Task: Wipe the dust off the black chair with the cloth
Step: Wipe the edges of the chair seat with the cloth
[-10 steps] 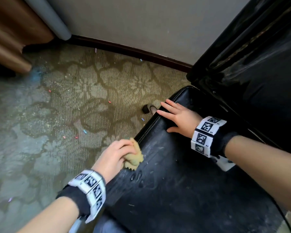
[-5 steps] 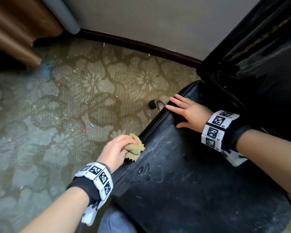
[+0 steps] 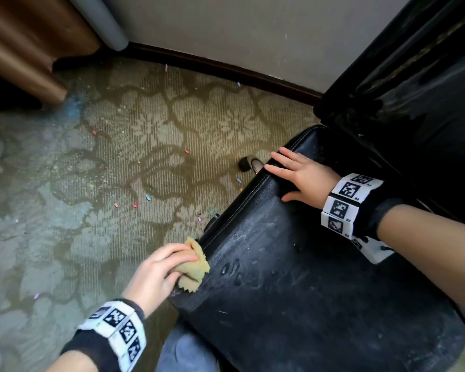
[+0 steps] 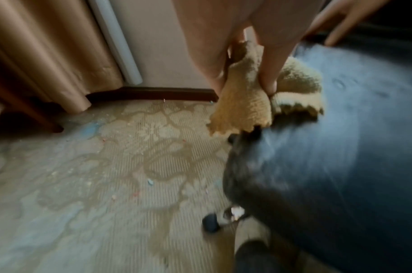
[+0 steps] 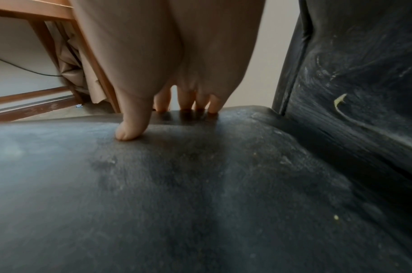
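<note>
The black chair's dusty seat (image 3: pixel 293 291) fills the lower right of the head view, its glossy backrest (image 3: pixel 414 89) rising behind. My left hand (image 3: pixel 159 272) grips a crumpled yellow cloth (image 3: pixel 193 269) against the seat's left edge. In the left wrist view the cloth (image 4: pixel 244 103) is bunched between thumb and fingers over the seat (image 4: pixel 340 166). My right hand (image 3: pixel 301 173) lies flat on the seat's far left corner, fingers straight. The right wrist view has the fingers (image 5: pixel 134 118) pressing the seat (image 5: pixel 200 194) beside the backrest (image 5: pixel 363 92).
Patterned carpet (image 3: pixel 118 170) strewn with small coloured bits lies to the left. A brown curtain (image 3: pixel 24 41) and a grey pipe (image 3: pixel 102 22) stand at the back left by the wall. A chair caster (image 3: pixel 246 163) shows under the seat edge.
My left hand slid the cloth a little along the seat's left edge. The right hand stayed flat on the far corner. The view shifted slightly.
</note>
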Available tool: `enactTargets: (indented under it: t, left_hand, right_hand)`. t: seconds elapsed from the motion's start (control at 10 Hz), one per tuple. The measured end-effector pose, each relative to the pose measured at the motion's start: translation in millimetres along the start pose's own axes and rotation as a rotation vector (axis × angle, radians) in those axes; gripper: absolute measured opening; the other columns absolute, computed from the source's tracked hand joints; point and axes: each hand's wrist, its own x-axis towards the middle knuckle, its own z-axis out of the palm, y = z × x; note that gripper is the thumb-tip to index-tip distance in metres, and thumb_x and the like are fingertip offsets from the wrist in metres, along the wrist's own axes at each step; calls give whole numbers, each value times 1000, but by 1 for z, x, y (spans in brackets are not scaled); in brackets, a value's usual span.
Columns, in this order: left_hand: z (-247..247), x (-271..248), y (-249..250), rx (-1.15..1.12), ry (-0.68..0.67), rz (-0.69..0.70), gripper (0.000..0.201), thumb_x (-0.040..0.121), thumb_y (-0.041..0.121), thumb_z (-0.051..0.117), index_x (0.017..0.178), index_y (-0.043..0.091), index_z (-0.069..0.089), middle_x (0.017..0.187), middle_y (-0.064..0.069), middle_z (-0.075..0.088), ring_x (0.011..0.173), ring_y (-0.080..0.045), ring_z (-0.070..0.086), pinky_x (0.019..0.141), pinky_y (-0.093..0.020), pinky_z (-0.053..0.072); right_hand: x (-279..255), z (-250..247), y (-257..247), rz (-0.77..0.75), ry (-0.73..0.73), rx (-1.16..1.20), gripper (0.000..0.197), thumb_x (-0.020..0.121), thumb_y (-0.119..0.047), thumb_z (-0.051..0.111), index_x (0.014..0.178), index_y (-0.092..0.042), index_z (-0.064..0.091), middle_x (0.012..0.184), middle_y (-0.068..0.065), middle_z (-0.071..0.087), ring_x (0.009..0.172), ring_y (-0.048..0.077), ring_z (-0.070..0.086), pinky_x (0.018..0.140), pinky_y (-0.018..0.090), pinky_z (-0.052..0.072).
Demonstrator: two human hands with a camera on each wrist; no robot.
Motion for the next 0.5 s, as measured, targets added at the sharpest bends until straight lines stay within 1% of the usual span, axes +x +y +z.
enactTargets:
  t: [0.1,0.2,0.3,0.4,0.5]
  left_hand:
    - [13,-16,-5,-36,31,-93,59,64,-21,64,92,30,67,111,28,55,103,1,49,93,-6,31]
    - [11,-41,-23,18,8,-157,70,58,-23,65,94,37,58,114,43,44,100,3,49,89,-13,37]
    - [-3,-40,-22,63,4,-98,75,54,-25,67,94,37,59,112,43,46,99,10,50,88,-5,36]
    - [-7,-12,-2,28,96,-28,58,61,-23,66,95,24,70,112,24,56,106,20,45,95,4,27]
    - [13,-8,9,16,107,-17,58,59,-24,63,90,24,68,110,15,57,105,11,45,96,4,24]
  right_hand:
    - [0,-2,-1,11,-23,-30,75,85,-33,61,146,-19,18,157,7,6,145,23,-3,119,37,4]
    - [1,-2,-2,10,-20,-25,76,85,-32,62,145,-19,18,157,7,6,145,23,-2,119,36,4]
    - [1,0,-1,19,-14,-23,75,85,-32,62,145,-20,18,157,7,6,145,23,-3,119,36,3]
    - [1,1,-1,17,-5,-19,75,85,-32,62,145,-20,18,157,6,6,145,23,-3,119,36,3]
    - [0,0,-2,22,-20,-23,76,85,-32,61,146,-20,17,157,6,5,145,23,-4,119,36,3]
